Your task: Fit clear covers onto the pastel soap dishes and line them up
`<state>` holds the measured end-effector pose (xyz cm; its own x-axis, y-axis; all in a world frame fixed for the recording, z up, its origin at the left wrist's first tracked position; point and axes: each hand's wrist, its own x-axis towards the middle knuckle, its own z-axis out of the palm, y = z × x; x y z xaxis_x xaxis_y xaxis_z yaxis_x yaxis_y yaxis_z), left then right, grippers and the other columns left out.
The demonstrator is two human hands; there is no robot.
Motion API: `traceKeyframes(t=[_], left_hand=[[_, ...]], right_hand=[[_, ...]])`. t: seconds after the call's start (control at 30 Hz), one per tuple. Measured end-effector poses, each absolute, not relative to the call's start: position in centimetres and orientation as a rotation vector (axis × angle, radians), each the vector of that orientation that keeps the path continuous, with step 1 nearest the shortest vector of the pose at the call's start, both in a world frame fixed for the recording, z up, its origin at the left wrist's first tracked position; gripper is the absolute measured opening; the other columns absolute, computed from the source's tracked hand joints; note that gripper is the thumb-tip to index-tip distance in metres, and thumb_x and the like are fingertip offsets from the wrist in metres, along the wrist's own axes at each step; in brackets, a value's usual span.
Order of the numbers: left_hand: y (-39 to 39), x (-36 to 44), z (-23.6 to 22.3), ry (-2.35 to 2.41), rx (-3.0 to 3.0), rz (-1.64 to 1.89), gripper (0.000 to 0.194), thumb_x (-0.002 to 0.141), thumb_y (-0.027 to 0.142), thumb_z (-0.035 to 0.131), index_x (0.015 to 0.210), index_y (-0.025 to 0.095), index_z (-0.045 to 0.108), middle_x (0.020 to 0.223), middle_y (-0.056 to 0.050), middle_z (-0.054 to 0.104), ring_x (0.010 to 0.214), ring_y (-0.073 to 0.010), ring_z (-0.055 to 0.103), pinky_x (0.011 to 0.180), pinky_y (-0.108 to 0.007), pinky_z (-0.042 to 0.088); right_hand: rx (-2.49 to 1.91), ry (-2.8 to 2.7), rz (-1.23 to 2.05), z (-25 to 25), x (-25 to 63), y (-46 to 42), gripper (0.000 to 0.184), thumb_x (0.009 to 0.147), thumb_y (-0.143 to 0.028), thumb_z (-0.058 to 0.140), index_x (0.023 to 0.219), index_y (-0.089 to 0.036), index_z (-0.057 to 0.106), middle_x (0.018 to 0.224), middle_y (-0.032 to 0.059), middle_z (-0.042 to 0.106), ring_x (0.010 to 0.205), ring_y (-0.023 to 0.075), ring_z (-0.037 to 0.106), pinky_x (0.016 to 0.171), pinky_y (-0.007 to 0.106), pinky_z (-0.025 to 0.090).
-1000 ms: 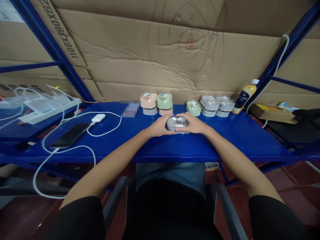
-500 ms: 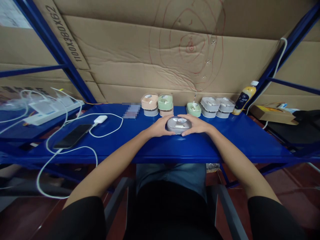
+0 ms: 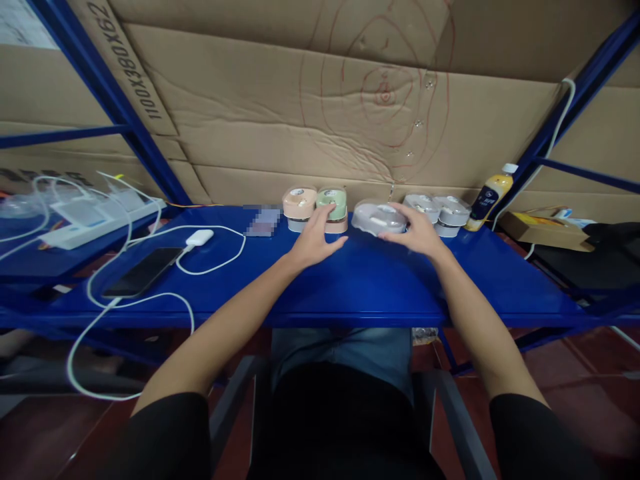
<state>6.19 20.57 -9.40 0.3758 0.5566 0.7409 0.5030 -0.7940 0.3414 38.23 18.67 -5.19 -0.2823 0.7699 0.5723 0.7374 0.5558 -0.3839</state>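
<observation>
In my right hand (image 3: 417, 230) is one end of a grey lidded plastic box (image 3: 373, 217), gripped between thumb and fingers and smeared by motion. It is tilted over the back of the table, in front of where the lone green box stood, which it now mostly hides. My left hand (image 3: 317, 240) holds nothing, its fingers apart, in front of the stacked boxes. Behind those fingers are a green-lidded box (image 3: 331, 200) on a peach one (image 3: 337, 225) and a peach-lidded box (image 3: 299, 200) on a grey one (image 3: 296, 225). Two grey stacks (image 3: 453, 212) stand to the right.
A yellow drink bottle (image 3: 493, 197) stands at the back right, near an open cardboard box (image 3: 547, 230). On the left of the blue table (image 3: 350, 287) lie a phone (image 3: 143, 272), a white charger (image 3: 199, 238) and loose cables. A cardboard wall (image 3: 240, 147) rises behind.
My left hand has let go of the grey box and moved left. My right hand has carried the box back and slightly right, tilting it.
</observation>
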Motion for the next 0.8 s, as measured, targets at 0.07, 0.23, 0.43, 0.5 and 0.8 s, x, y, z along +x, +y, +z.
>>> traceKeyframes(t=[0.07,0.23,0.43,0.5,0.8], left_hand=[[21.2,6.3,-8.0,1.078,2.728,1.399,0.068,0.096,0.032,0.072,0.157,0.016,0.048,0.161,-0.024,0.054,0.154,-0.0408,0.052,0.130,-0.063,0.042],[23.8,7.7,-5.7,1.392,2.952,1.086,0.079,0.090,0.021,0.077,0.162,0.013,0.046,0.173,-0.028,0.042,0.166,-0.0491,0.031,0.134,-0.070,0.028],[24.5,9.5,-5.9,1.733,2.920,0.683,0.080,0.091,0.010,0.072,0.164,0.003,0.042,0.173,-0.034,0.039,0.165,-0.0509,0.032,0.132,-0.066,0.027],[24.0,9.7,-5.9,1.773,2.921,0.636,0.072,0.096,0.007,0.061,0.165,0.002,0.042,0.171,-0.034,0.041,0.161,-0.0491,0.038,0.130,-0.064,0.032],[22.0,9.8,-5.4,1.762,3.024,0.535,0.071,0.095,0.004,0.052,0.166,0.008,0.042,0.171,-0.031,0.045,0.159,-0.0461,0.042,0.124,-0.065,0.040]], right_hand=[[-1.408,-1.873,-0.093,-5.3,38.0,18.9,0.091,0.081,-0.069,0.084,0.154,-0.018,0.064,0.145,0.0210,0.072,0.133,0.0453,0.068,0.114,0.062,0.053],[-1.841,-1.646,-0.309,-5.7,35.2,19.6,0.089,0.089,-0.067,0.078,0.155,-0.011,0.058,0.135,0.0291,0.070,0.121,0.0473,0.068,0.102,0.059,0.056],[-2.054,-1.663,-0.329,-4.7,32.4,20.9,0.085,0.099,-0.067,0.067,0.153,-0.003,0.051,0.137,0.0351,0.064,0.124,0.0461,0.065,0.102,0.056,0.053],[-2.104,-1.677,-0.320,-4.3,31.9,21.5,0.089,0.102,-0.068,0.062,0.158,0.000,0.045,0.139,0.0378,0.062,0.125,0.0467,0.066,0.101,0.054,0.054],[-2.275,-1.751,-0.299,-3.0,30.8,24.2,0.092,0.107,-0.067,0.054,0.164,0.004,0.040,0.137,0.0368,0.068,0.133,0.0469,0.065,0.105,0.052,0.054]])
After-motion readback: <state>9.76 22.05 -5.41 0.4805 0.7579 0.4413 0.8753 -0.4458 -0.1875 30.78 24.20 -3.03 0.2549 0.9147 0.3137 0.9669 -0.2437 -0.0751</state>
